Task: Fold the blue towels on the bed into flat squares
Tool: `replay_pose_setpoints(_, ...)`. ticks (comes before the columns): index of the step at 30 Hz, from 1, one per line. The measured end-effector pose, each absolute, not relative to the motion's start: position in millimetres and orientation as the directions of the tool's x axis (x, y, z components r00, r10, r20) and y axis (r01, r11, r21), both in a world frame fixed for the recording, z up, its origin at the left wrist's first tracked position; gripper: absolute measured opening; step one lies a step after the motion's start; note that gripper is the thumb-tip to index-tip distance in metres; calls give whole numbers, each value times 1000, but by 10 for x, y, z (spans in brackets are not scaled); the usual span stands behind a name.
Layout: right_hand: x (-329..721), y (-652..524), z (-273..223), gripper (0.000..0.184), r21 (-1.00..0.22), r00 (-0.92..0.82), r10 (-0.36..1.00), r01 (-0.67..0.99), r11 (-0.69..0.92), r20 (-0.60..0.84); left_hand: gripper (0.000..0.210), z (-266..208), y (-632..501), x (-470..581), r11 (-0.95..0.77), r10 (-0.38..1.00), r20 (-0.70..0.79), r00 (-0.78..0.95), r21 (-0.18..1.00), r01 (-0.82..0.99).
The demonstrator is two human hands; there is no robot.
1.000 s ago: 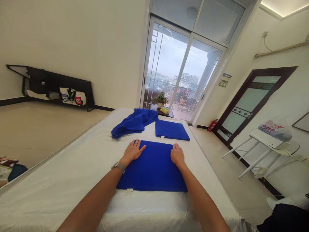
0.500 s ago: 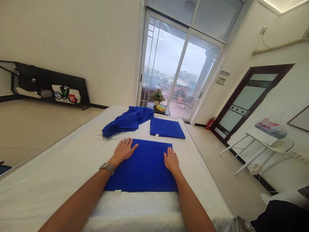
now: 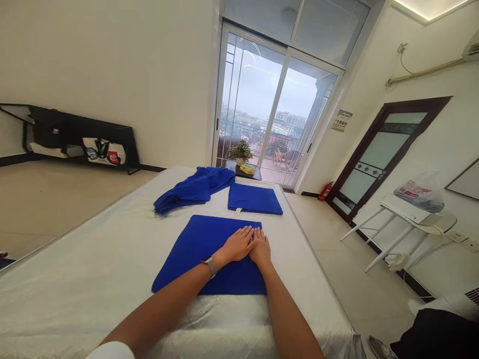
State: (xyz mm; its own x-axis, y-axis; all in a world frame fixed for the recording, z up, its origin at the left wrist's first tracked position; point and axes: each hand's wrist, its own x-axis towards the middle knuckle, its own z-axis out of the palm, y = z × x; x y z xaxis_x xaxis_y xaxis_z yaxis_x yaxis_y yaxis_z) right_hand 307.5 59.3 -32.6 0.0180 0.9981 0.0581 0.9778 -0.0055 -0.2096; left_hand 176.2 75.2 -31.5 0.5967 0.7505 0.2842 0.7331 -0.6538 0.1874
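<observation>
A blue cloth (image 3: pixel 187 259), folded into a flat rectangle, lies on the plastic-covered mattress (image 3: pixel 93 269) in front of me. Both hands rest on its right part, side by side and touching. My left hand (image 3: pixel 239 243), with a watch on the wrist, lies flat with fingers stretched out. Beside it my right hand (image 3: pixel 261 247) is also flat, near the cloth's right edge. Beyond them sits a second folded blue cloth (image 3: pixel 256 198) with a small white label. To its left is a crumpled blue cloth (image 3: pixel 192 192).
Past the mattress's far end is a small dark table with a potted plant (image 3: pixel 241 151) and a yellow packet (image 3: pixel 247 169). On the right stands a white chair (image 3: pixel 389 234) bearing a plastic bag (image 3: pixel 421 192). A shoe (image 3: pixel 380 347) shows at the lower right.
My left hand has moved right across the cloth, from its left edge to beside my right hand. My right hand stays on the right edge. The view has shifted slightly.
</observation>
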Motion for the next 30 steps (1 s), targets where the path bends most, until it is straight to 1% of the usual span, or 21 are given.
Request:
replay_pose_setpoints(3, 3081, 585, -337, 59, -211, 16, 997, 977, -1, 69, 72, -348, 821, 1879, -624, 778, 252, 575, 214, 751)
replay_pose_setpoints(7, 3058, 587, -328, 60, -228, 40, 997, 973, -23, 72, 73, -418, 852, 1711, -580, 813, 220, 539, 222, 784)
replay_pose_setpoints(12, 3035, 595, -284, 63, -259, 63, 997, 965, -47, 53, 82, -447, 816, 1354, -512, 857, 202, 474, 219, 831)
replay_pose_setpoints(17, 3045, 612, -282, 63, -267, 70, 997, 962, -62, 18, 82, -439, 810, 867, -449, 892, 159, 423, 216, 867)
replay_pose_setpoints(20, 3054, 621, -295, 64, -265, 74, 997, 962, -70, 6, 82, -436, 811, 493, -393, 918, 142, 370, 195, 899)
replay_pose_setpoints(25, 3059, 628, -298, 64, -255, 76, 997, 964, -71, 8, 84, -457, 800, 111, -289, 955, 133, 267, 190, 938)
replay_pose_setpoints(30, 3052, 621, -273, 64, -228, 72, 997, 971, -68, 10, 84, -498, 799, 118, -290, 951, 171, 259, 194, 937)
